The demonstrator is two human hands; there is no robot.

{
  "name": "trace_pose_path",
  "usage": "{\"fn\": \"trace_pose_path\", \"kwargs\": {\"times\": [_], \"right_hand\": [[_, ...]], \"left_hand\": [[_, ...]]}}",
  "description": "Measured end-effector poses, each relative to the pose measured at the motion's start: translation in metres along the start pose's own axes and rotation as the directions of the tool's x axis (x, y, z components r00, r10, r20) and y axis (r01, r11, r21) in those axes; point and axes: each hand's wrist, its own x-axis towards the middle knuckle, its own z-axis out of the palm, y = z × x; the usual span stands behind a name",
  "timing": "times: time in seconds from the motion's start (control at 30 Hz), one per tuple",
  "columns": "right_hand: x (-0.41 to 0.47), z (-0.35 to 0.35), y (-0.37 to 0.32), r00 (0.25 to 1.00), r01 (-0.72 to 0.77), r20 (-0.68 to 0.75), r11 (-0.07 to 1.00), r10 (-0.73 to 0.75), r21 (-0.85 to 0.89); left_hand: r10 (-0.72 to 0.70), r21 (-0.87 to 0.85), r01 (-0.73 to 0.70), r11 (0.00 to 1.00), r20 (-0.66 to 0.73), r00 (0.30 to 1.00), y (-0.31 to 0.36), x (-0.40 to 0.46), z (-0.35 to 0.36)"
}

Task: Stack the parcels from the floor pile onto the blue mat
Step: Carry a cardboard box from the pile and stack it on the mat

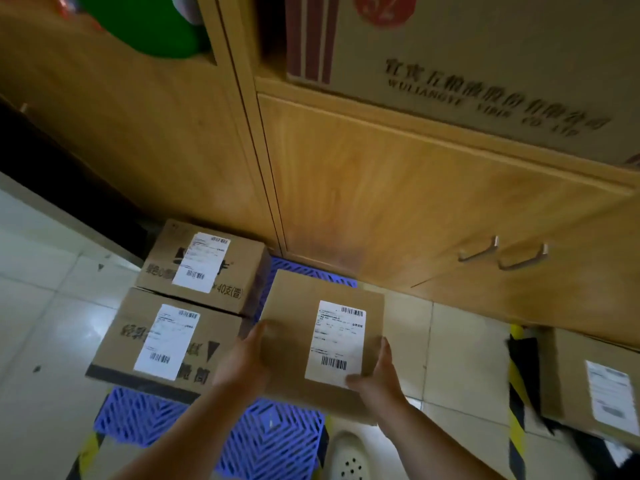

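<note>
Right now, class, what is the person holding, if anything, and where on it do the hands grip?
A labelled cardboard parcel, gripped at its near corners: left hand on the left side, right hand on the right, thumb over the label.

Blue mat [277, 441]: bright blue with a chevron lattice of dark slots. Held parcel [311, 327]: plain brown cardboard, white label with black barcodes. Two parcels on the mat's left edge, near [138, 337] and far [173, 251]: brown with black print, white labels. Floor [45, 306]: pale glossy tile; hazard tape [516, 427] striped yellow and black. Cabinet [398, 202]: honey wood grain.
</note>
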Motion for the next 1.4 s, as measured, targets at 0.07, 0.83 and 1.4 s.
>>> {"fn": "trace_pose_path", "kwargs": {"times": [0.07,0.83,1.4], "right_hand": [[0.033,0.018,0.011,1.0,0.0,0.001,1.0,0.0,0.016],[0.242,0.133,0.074,0.934,0.3,-0.19,0.953,-0.302,-0.038],[0.231,0.138,0.069,0.94,0.297,-0.152,0.951,-0.306,-0.084]], "left_hand": [[0.033,0.06,-0.034,0.998,0.005,0.999,-0.007,0.033,0.02],[0.097,0.004,-0.097,0.995,-0.125,0.987,-0.055,0.226,0.171],[0.31,0.292,-0.17,0.941,-0.548,0.777,-0.068,0.23,0.064]]}}
